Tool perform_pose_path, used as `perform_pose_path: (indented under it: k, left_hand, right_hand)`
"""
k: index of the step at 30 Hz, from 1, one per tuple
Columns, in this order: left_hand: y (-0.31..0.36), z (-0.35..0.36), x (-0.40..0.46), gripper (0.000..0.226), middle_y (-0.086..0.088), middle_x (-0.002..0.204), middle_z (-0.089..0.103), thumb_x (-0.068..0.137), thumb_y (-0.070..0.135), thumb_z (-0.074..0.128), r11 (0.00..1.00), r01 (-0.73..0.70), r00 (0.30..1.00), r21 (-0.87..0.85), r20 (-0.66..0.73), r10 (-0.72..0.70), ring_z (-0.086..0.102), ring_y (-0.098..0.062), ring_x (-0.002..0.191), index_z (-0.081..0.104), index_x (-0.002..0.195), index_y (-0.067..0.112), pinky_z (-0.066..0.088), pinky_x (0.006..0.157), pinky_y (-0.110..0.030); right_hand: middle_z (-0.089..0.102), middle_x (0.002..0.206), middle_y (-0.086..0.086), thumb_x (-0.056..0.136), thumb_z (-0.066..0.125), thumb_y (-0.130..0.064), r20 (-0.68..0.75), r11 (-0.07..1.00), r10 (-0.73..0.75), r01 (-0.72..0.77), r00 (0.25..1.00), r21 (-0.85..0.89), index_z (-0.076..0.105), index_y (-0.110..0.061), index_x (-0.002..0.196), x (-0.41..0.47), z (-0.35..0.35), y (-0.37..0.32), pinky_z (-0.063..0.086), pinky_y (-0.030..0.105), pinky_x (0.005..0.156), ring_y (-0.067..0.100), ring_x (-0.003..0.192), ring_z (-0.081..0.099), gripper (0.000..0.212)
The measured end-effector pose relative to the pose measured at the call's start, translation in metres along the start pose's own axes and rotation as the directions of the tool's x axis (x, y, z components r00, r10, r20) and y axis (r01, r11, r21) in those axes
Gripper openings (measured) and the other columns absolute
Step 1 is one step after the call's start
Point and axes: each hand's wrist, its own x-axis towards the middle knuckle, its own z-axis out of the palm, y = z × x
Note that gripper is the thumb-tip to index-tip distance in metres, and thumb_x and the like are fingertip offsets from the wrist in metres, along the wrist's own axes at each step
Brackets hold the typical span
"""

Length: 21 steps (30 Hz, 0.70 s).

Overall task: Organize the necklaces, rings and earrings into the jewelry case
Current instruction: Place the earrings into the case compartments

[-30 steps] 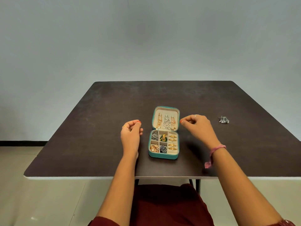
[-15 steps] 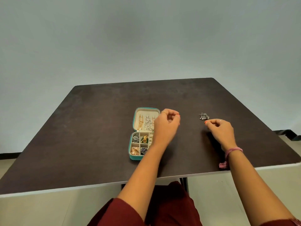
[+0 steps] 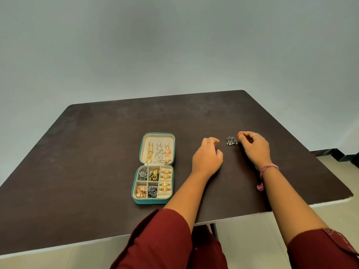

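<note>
Case [image 3: 155,167] nearly full; last silver earrings [image 3: 231,141] loose on table [image 3: 77,152]. Right hand [image 3: 254,146] fingertips curled just beside them, left hand [image 3: 208,156] loosely curled, holding nothing. Next, likely: pinch, carry to case.

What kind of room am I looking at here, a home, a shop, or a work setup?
Probably a bare staged work setup, not a shop: a plain grey wall, a dark table holding only the jewelry case and a few loose earrings, and a tiled floor.

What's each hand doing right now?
Left hand: loosely curled, holding nothing, near the silver earrings.
Right hand: fingertips at the earrings; grip cannot be told.
</note>
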Motion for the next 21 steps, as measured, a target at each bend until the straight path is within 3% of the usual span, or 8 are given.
perform_pose_path:
  k: [2,7,12,21]
  left_hand:
    - [0.002,0.002,0.007,0.041,0.0,0.136,0.045,0.092,0.018,0.045,0.99,-0.055,0.998,0.127,0.017,0.053,0.058,-0.027,0.106,0.044,0.134,0.019,0.046,0.086,-0.041]
    - [0.006,0.014,0.023,0.047,0.007,0.147,0.037,0.093,0.019,0.04,0.934,-0.2,0.979,0.295,0.102,0.178,0.061,-0.032,0.097,0.038,0.14,0.022,0.042,0.073,-0.035]
    - [0.006,0.02,0.035,0.044,0.008,0.145,0.04,0.094,0.022,0.039,0.902,-0.244,0.969,0.355,0.12,0.215,0.063,-0.031,0.091,0.041,0.138,0.025,0.039,0.065,-0.032]
    - [0.006,0.021,0.038,0.045,0.013,0.148,0.039,0.095,0.025,0.037,0.915,-0.225,0.974,0.335,0.11,0.199,0.062,-0.024,0.103,0.044,0.139,0.028,0.041,0.072,-0.031]
  right_hand:
    - [0.066,0.102,0.001,0.091,0.061,-0.029,0.038,1.0,-0.025,0.025,0.999,-0.013,0.071,-0.017,0.105,0.007,0.001,0.0,0.035,0.017,0.077,0.008,0.087,0.055,0.022]
    - [0.067,0.101,0.0,0.086,0.066,-0.021,0.116,0.997,-0.07,0.074,0.991,-0.027,0.073,-0.018,0.101,0.017,0.004,0.006,0.039,0.011,0.071,0.008,0.086,0.059,0.017]
    - [0.064,0.097,-0.007,0.084,0.068,-0.02,0.155,0.991,-0.109,0.119,0.982,-0.056,0.075,-0.022,0.095,0.02,0.004,0.01,0.037,0.007,0.069,0.0,0.083,0.057,0.013]
    - [0.064,0.095,-0.007,0.083,0.069,-0.021,0.13,0.99,-0.121,0.129,0.984,-0.052,0.073,-0.024,0.093,0.02,0.006,0.012,0.039,0.01,0.07,0.002,0.083,0.058,0.011]
